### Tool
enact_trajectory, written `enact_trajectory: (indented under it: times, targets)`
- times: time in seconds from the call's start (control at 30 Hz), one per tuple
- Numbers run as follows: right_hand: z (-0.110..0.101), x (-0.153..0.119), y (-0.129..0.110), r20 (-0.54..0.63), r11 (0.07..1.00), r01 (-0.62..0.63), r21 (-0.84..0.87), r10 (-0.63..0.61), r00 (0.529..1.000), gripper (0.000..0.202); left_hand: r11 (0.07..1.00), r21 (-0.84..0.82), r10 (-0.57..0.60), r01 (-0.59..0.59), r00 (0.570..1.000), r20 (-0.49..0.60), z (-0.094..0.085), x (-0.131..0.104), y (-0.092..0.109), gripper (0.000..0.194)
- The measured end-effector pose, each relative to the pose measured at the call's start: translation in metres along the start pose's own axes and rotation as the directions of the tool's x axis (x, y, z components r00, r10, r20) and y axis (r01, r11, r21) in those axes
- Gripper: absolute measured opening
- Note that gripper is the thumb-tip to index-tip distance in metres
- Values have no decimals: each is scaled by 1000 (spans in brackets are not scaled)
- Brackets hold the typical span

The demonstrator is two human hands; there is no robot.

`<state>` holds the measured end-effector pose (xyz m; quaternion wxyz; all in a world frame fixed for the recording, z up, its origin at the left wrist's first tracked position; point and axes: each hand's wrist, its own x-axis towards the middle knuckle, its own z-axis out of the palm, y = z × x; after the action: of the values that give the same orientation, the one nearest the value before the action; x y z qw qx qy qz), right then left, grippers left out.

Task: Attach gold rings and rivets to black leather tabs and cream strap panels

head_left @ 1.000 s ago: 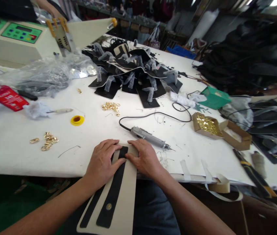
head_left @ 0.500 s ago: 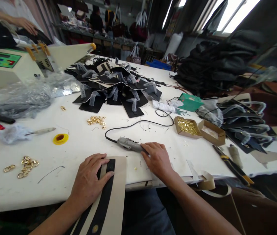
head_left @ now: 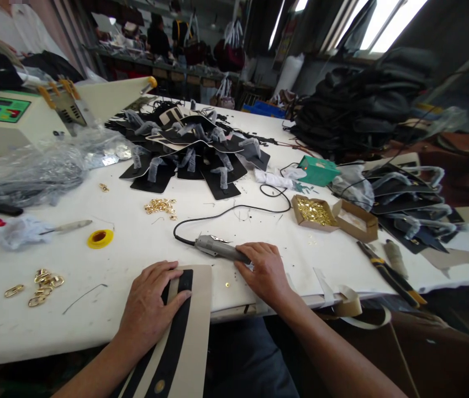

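My left hand [head_left: 150, 305] grips a beige bag panel [head_left: 199, 309] near its top, with the thumb on a black strip [head_left: 172, 351] that runs down it. The panel overhangs the table's front edge towards me, and a round gold fitting [head_left: 159, 386] shows low on the strip. My right hand [head_left: 265, 275] is closed round the near end of a grey electric screwdriver [head_left: 217, 247], which lies low over the white table. Its tip is hidden by the hand. A tiny gold piece [head_left: 227, 284] lies between my hands.
Gold clasps [head_left: 159, 206] and a yellow spool [head_left: 100, 238] lie on the left. Black panels [head_left: 226, 182] are heaped behind. A box of gold fittings [head_left: 315, 213], a green power box [head_left: 317, 170] and pliers [head_left: 391, 275] are right. A machine [head_left: 14, 124] stands far left, a person behind it.
My right hand has shifted slightly on the screwdriver, and more of its grey body shows. My left hand keeps its hold on the panel. The whole view has moved a little.
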<state>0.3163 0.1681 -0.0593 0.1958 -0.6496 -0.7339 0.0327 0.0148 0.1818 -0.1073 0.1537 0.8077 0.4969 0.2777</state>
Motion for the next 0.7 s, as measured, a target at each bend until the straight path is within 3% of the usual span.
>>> enact_trajectory:
  times: [0.3,0.43,0.57,0.7]
  targets:
    - [-14,4,20,49,992,-100,75,96,994,46,1000,-6,-4,4,1000,5,-1,0,0,35]
    - [-27,21,24,153,989,-123,76,110,982,50,1000,-11,0,0,1000,8,0,0,0,36]
    - [-23,45,14,290,998,-56,-35,63,955,65,1000,-15,-3,3,1000,-2,0,1,0,35]
    - [-9,57,5,363,997,-31,-75,57,930,41,1000,-17,-14,14,1000,5,-1,1,1,34]
